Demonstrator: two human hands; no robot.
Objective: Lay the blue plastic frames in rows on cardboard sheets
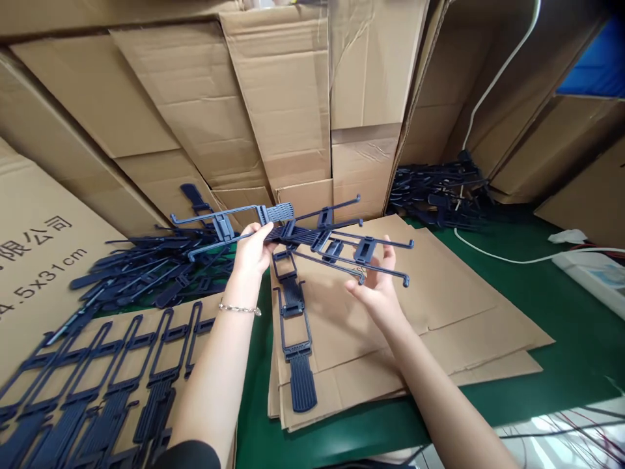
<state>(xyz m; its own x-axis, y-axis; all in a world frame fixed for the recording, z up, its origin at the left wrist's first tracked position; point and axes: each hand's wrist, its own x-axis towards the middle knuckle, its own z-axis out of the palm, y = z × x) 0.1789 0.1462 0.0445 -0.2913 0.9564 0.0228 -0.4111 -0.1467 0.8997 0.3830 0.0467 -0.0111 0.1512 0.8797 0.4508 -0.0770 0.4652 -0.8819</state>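
L hand [251, 251] in closed grip on navy plastic frame [303, 236], long axis roughly sideways, R hand [375, 286] open under it.

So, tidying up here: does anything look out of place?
The dark blue plastic strips at the back right lie in a tangled heap, unlike the neat row at front left; one strip lies alone on the cardboard sheets.

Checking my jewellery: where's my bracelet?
In the head view, the bracelet circles the left wrist, just below the left hand.
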